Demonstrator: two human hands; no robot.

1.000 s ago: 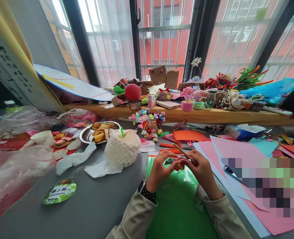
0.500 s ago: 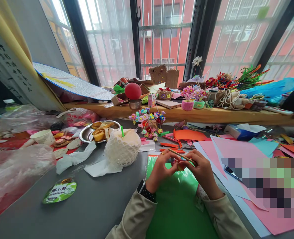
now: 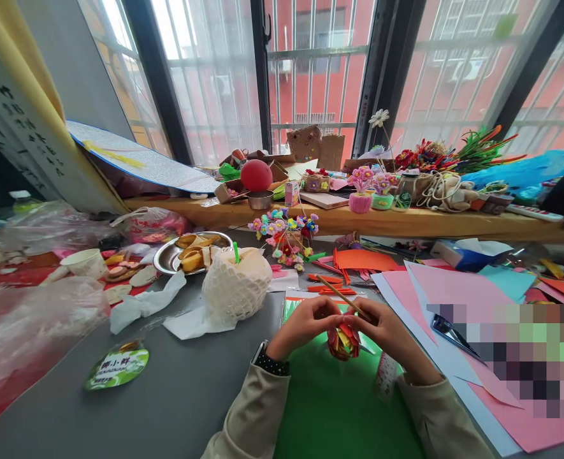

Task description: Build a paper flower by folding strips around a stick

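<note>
Flower (image 3: pixel 343 345) sat just below the fingers of the left hand (image 3: pixel 305 325) and right hand (image 3: pixel 385 330), both pinching its top; a stick (image 3: pixel 338 292) slanted from the right fingers.

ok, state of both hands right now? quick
Left hand: closed, fingertips pinching the red-and-yellow flower.
Right hand: closed, holding the thin stick, fingertips also at the flower.

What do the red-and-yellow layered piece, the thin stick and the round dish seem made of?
Red-and-yellow layered piece: probably paper, perhaps slightly glossy, judging by thin, overlapping edges.
Thin stick: likely matte wood or bamboo, from its plain tan colour.
Round dish: apparently polished metal, given its silvery, reflective rim.
</note>
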